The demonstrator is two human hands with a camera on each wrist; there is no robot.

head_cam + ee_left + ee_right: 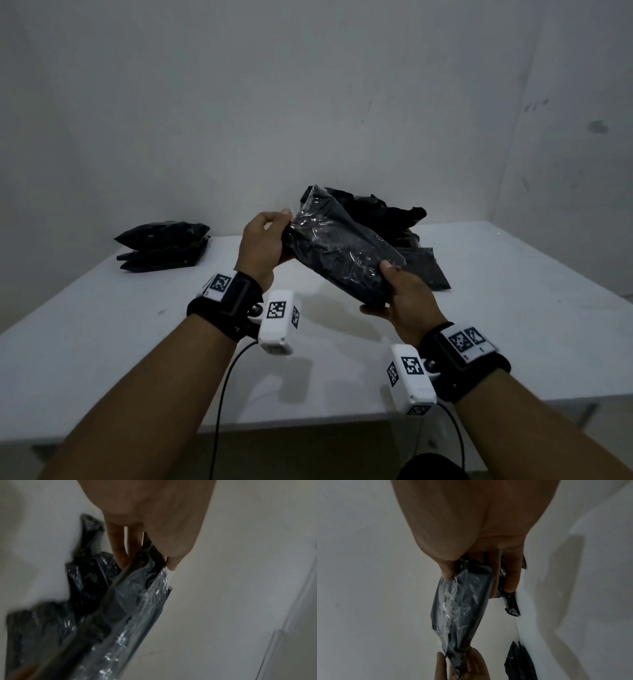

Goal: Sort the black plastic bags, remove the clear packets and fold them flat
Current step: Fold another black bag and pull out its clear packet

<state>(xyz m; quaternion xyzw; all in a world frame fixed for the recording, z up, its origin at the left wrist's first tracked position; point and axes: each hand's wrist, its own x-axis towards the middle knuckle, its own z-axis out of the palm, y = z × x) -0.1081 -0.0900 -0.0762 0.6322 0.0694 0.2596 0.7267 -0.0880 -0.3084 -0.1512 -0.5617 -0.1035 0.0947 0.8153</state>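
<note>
I hold a clear packet (342, 246) with dark contents above the white table (513, 274), tilted from upper left to lower right. My left hand (270, 236) pinches its upper left end, thumb on the clear film. My right hand (394, 291) grips the lower right end, thumb on top and fingers beneath. In the left wrist view the packet (137, 601) hangs from my fingers (120, 550). The right wrist view shows the packet (462, 608) running away from my palm to the left hand (462, 666). A loose heap of black plastic bags (387, 216) lies behind the packet.
A neat stack of black bags (164, 246) sits at the table's far left. A flat black bag (428, 270) lies under the heap on the right. Grey walls close the back and right. A cable (222, 394) hangs from my left wrist past the front edge.
</note>
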